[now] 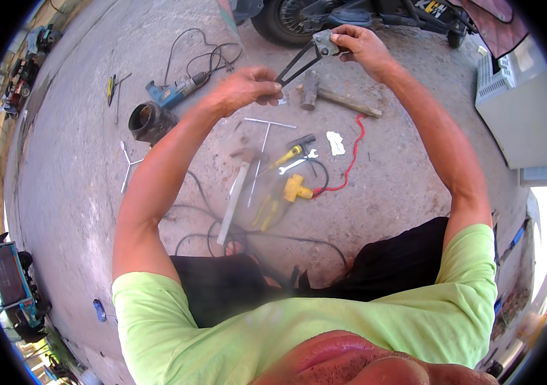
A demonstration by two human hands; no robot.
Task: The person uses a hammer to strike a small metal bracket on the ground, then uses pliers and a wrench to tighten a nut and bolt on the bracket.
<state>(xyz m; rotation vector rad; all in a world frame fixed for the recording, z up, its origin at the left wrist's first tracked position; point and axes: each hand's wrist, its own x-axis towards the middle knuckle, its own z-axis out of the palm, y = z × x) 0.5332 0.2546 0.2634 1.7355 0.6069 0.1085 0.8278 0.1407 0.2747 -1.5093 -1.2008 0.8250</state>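
Out in front of me I hold a black V-shaped metal bracket (303,68) with a grey metal plate (325,43) at its wide end. My left hand (247,88) is closed on the bracket's narrow end, fingers pinched together. My right hand (364,50) grips the plate end between thumb and fingers. Below the bracket, a heavy hammer (310,90) with a wooden handle (351,101) lies on the concrete. A blue power drill (169,94) rests left of my left hand, beside a dark hollow cylinder (151,122).
Between my legs and hands lie a T-handle wrench (265,151), an open-ended wrench (298,162), a yellow connector (297,188) on a red cord (351,162), a second hammer (233,202) and cables. A Y-shaped wrench (129,165) is left; a wheeled vehicle (286,22) stands ahead, a white appliance (522,106) right.
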